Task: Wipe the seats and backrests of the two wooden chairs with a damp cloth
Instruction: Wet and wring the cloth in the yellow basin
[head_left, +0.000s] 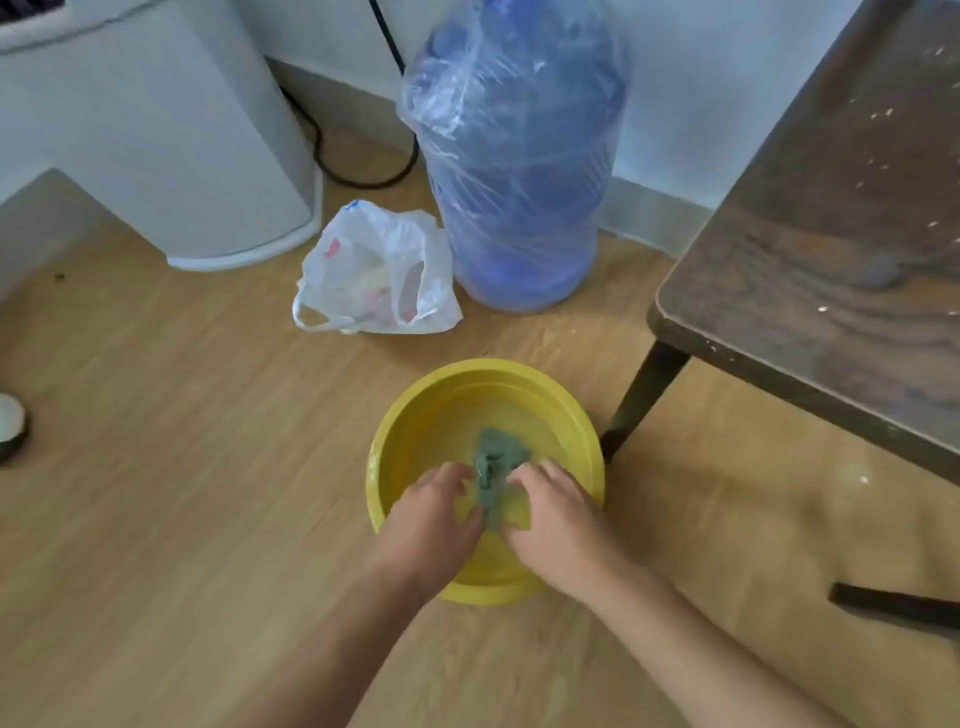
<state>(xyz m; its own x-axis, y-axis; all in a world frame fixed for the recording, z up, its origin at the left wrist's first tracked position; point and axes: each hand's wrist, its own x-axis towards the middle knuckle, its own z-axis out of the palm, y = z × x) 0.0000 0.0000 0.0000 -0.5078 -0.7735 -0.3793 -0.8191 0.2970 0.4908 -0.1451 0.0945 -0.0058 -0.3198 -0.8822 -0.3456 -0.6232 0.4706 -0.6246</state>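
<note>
A crumpled grey-green cloth (493, 475) lies in a yellow plastic basin (441, 410) on the wooden floor. My left hand (434, 519) and my right hand (558, 519) reach into the basin from the near side, one on each side of the cloth, and both grip it with curled fingers. The lower part of the cloth is hidden between my hands. At the right stands a dark wooden chair (831, 249); I see its seat, speckled with pale spots, and one dark leg beside the basin. No second chair is in view.
A large blue water bottle wrapped in clear plastic (519, 156) stands against the wall behind the basin. A white plastic bag (374, 270) lies to its left. A white appliance (171, 135) with a black cable stands at the back left.
</note>
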